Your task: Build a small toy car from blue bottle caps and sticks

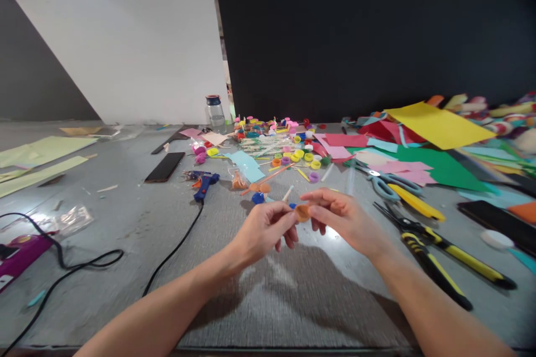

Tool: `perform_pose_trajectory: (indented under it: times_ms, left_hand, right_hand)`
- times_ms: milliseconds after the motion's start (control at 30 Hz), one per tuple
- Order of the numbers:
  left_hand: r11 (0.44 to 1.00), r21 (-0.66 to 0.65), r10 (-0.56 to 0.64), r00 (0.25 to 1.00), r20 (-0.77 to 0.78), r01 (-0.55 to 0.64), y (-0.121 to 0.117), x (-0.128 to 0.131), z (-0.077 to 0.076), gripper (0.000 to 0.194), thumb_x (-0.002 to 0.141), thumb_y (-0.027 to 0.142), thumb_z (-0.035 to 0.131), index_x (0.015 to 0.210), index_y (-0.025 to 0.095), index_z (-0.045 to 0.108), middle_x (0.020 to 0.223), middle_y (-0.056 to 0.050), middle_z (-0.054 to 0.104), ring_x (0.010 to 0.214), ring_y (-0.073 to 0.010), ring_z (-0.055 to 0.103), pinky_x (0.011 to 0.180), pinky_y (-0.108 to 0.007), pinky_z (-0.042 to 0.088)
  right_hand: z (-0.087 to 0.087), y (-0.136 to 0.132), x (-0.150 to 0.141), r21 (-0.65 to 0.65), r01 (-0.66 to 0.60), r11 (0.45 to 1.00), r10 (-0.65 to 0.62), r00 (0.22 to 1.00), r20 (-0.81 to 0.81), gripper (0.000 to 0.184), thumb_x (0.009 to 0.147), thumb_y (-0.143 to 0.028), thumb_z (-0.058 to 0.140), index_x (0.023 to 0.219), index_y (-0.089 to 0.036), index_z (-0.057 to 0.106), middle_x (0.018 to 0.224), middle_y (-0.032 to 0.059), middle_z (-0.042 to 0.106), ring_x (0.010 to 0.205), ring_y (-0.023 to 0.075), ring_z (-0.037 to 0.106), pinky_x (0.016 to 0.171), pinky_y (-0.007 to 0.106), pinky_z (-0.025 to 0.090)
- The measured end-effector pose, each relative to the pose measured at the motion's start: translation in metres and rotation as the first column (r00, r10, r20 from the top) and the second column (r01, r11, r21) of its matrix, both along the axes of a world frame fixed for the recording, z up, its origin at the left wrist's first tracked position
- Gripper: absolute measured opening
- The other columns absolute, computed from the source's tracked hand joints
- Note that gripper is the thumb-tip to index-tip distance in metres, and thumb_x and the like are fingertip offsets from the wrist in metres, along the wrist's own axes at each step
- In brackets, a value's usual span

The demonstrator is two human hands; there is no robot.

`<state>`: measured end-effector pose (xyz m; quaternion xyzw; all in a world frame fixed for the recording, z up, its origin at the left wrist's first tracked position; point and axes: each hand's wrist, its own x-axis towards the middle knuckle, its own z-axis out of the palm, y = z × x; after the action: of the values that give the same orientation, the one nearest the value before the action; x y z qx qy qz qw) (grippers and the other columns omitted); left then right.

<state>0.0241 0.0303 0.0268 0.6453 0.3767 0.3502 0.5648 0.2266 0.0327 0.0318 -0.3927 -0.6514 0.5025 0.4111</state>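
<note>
Just above the table, a small round orange cap [302, 212] is pinched between my two hands. My left hand [268, 226] grips its left side with thumb and forefinger. On the other side, my right hand [337, 216] closes thumb and fingers on its edge. A blue piece [293, 206] shows just behind the left fingertips; whether it touches them I cannot tell. Beyond the hands lie a round blue cap [258, 197], orange discs [264, 187] and a small clear bag with orange bits [239, 179].
Left of the hands lies a blue glue gun [206, 185] with a black cord. Black-and-yellow pliers [422, 231] and grey-blue scissors [391, 183] are at right. Coloured caps [298, 154], paper sheets [439, 125], a phone [165, 167] and a bottle [215, 111] stand or lie farther back.
</note>
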Motion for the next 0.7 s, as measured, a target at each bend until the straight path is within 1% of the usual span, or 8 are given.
perform_pose_trajectory:
  times_ms: [67,133,233,300,400,500,600,700]
  left_hand:
    - [0.999,-0.014,-0.034,0.999,0.036,0.035,0.0,-0.002,0.002,0.032,0.09,0.047,0.059,0.082,0.016,0.06,0.063,-0.002,0.065,0.051,-0.0106,0.061,0.042,-0.018,0.04]
    - [0.998,-0.026,-0.052,0.998,0.047,0.053,0.001,-0.002,0.003,0.033,0.09,0.047,0.06,0.082,0.016,0.06,0.061,-0.001,0.065,0.05,-0.0101,0.06,0.042,-0.018,0.039]
    - [0.998,-0.022,-0.063,0.997,0.035,0.064,0.001,-0.002,0.003,0.031,0.09,0.046,0.06,0.08,0.016,0.06,0.06,0.0,0.064,0.049,-0.0095,0.059,0.042,-0.018,0.039]
    - [0.999,0.008,-0.04,0.999,0.012,0.04,0.002,-0.003,0.002,0.032,0.093,0.045,0.057,0.079,0.016,0.06,0.061,-0.001,0.064,0.05,-0.0095,0.059,0.042,-0.018,0.039]
    - [0.991,0.101,0.085,0.996,0.012,-0.086,0.005,-0.004,0.001,0.033,0.095,0.043,0.053,0.079,0.016,0.062,0.06,0.0,0.063,0.05,-0.0084,0.056,0.044,-0.019,0.038]
    - [0.957,0.161,0.231,0.969,0.082,-0.242,0.009,-0.005,-0.002,0.028,0.095,0.038,0.053,0.083,0.015,0.062,0.058,0.002,0.06,0.048,-0.0073,0.052,0.046,-0.019,0.036]
    - [0.923,0.145,0.34,0.932,0.124,-0.356,0.013,-0.005,-0.007,0.017,0.093,0.031,0.052,0.087,0.016,0.058,0.056,0.005,0.056,0.048,-0.0075,0.051,0.047,-0.019,0.036]
    - [0.914,0.095,0.387,0.918,0.088,-0.394,0.014,-0.003,-0.016,0.008,0.09,0.024,0.05,0.094,0.018,0.054,0.053,0.008,0.051,0.045,-0.0077,0.049,0.047,-0.018,0.035]
  right_hand:
    - [0.003,-0.001,0.002,0.04,-0.057,0.998,0.055,0.996,0.068,0.034,0.083,-0.035,0.076,0.115,-0.025,0.069,0.099,0.0026,0.07,0.075,0.0147,0.063,0.065,0.028,0.052]
    - [0.005,-0.003,0.001,0.079,-0.098,0.992,0.087,0.987,0.136,0.032,0.083,-0.032,0.077,0.114,-0.027,0.07,0.106,0.0026,0.069,0.084,0.0166,0.063,0.073,0.03,0.052]
    - [0.005,-0.006,-0.001,0.135,-0.099,0.986,0.076,0.982,0.171,0.021,0.089,-0.034,0.07,0.108,-0.026,0.07,0.097,0.002,0.069,0.084,0.0175,0.062,0.074,0.031,0.051]
    - [0.003,-0.006,-0.002,0.164,-0.077,0.983,0.048,0.984,0.173,0.018,0.089,-0.034,0.07,0.104,-0.025,0.071,0.092,0.0013,0.069,0.082,0.0169,0.061,0.072,0.03,0.049]
    - [0.001,-0.004,-0.002,0.17,-0.048,0.984,0.019,0.986,0.165,0.016,0.087,-0.033,0.072,0.101,-0.024,0.071,0.092,0.0006,0.069,0.081,0.0162,0.06,0.072,0.029,0.048]
    - [0.0,-0.002,-0.001,0.162,-0.006,0.987,-0.019,0.988,0.151,0.019,0.085,-0.034,0.074,0.101,-0.024,0.072,0.092,0.001,0.07,0.079,0.016,0.06,0.07,0.029,0.047]
    - [-0.001,0.002,-0.001,0.151,0.071,0.986,-0.091,0.988,0.129,0.022,0.083,-0.036,0.074,0.101,-0.022,0.072,0.084,0.0012,0.068,0.07,0.0149,0.058,0.065,0.029,0.047]
    - [-0.004,0.008,0.0,0.131,0.155,0.979,-0.168,0.98,0.102,0.025,0.083,-0.04,0.072,0.098,-0.02,0.071,0.075,0.0003,0.064,0.063,0.0141,0.055,0.059,0.029,0.045]
